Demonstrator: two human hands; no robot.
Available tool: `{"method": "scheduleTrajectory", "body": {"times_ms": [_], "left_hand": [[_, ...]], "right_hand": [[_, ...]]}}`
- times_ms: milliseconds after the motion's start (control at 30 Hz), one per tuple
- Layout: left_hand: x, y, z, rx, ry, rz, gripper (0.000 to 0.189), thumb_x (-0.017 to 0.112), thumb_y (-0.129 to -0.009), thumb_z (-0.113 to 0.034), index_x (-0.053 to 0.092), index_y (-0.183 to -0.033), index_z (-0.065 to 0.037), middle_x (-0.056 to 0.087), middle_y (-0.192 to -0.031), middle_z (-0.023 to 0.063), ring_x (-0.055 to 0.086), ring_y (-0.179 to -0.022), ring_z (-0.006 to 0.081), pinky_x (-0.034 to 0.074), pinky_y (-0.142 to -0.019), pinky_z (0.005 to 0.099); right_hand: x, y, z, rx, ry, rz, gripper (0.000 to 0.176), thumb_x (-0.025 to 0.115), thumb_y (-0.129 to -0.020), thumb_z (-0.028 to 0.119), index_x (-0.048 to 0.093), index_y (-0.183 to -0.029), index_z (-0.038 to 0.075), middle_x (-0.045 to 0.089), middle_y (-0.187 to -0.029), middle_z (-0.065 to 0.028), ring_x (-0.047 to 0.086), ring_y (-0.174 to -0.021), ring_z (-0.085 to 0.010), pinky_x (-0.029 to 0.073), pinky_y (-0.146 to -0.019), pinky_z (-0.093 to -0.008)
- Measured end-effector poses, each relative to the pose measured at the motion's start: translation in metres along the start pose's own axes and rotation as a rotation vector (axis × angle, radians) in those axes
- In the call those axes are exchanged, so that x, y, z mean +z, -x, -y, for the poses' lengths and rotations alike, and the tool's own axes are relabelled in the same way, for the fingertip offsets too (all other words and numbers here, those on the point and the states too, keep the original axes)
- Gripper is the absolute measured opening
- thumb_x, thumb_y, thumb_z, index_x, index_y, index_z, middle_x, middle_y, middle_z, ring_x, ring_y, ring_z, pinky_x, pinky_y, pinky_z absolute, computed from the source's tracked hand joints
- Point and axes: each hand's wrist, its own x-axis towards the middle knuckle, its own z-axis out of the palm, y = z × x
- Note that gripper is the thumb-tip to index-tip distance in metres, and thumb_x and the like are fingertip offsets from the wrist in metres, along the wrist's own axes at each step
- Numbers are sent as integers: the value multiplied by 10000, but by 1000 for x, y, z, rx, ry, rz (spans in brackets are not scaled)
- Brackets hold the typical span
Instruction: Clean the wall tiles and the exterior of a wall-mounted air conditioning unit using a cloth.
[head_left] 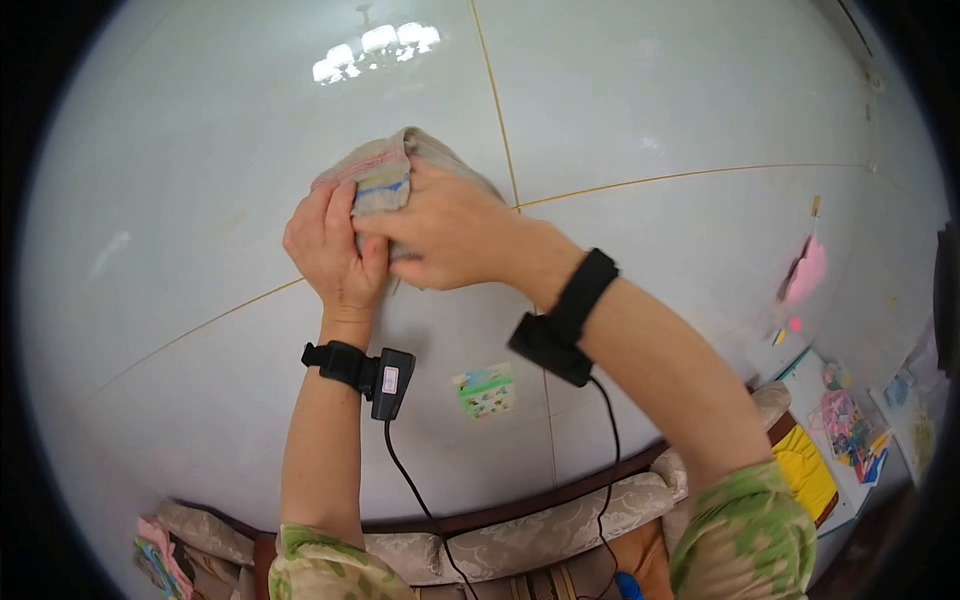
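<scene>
A grey-beige cloth (440, 150) with a red stripe and a blue stripe is bunched up against a glossy, pale tiled surface (650, 120). My left hand (335, 245) grips the cloth's left side, its fingers curled over the edge by the blue stripe. From the right, my right hand (450, 230) reaches across it, with the fingers bent onto the fabric and their tips partly hidden. The two hands are close together at the cloth's lower part. Each wrist wears a black strap with a small box and a cable.
A green-and-white patterned packet or sticker (485, 390) is on the tiles below the hands. A patterned sofa (560, 515) runs along the bottom. Pink decorations (805, 270) are at the right, above a board with colourful small items (845, 425). Folded cloths (165, 555) lie at lower left.
</scene>
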Motion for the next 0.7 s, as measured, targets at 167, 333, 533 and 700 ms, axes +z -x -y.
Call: {"method": "scheduleTrajectory", "body": {"times_ms": [167,333,533,700], "left_hand": [[-9,-22,-21,-150,-213,96,354,554,-790,-229,598,-1124,-119,545,-1082,74,521,-948,261,380,-782,413],[-4,-38,-31,-294,-295,150,349,590,-783,-247,621,-1123,-172,534,-1070,36,491,-1014,224,334,-826,400],[-7,-60,-5,-90,-284,170,302,579,-805,-259,629,-1090,-174,560,-1029,27,525,-917,227,381,-771,389],[-12,-154,35,-140,-406,274,203,473,-866,-197,601,-929,-53,605,-968,144,564,-900,319,411,-810,442]], "right_hand": [[-22,30,26,191,-2,-411,506,584,-662,47,564,-1163,113,530,-1256,-121,471,-1199,-314,316,-1007,-521],[16,8,41,286,152,-318,661,623,-655,102,465,-1297,114,410,-1388,-144,354,-1303,-326,232,-1023,-586],[21,-11,8,228,344,-436,783,741,-610,264,448,-1329,165,408,-1390,-131,369,-1283,-310,229,-991,-588],[-15,-96,-37,28,495,-508,827,731,-584,306,428,-1331,118,448,-1338,-144,431,-1212,-334,291,-978,-549]]}}
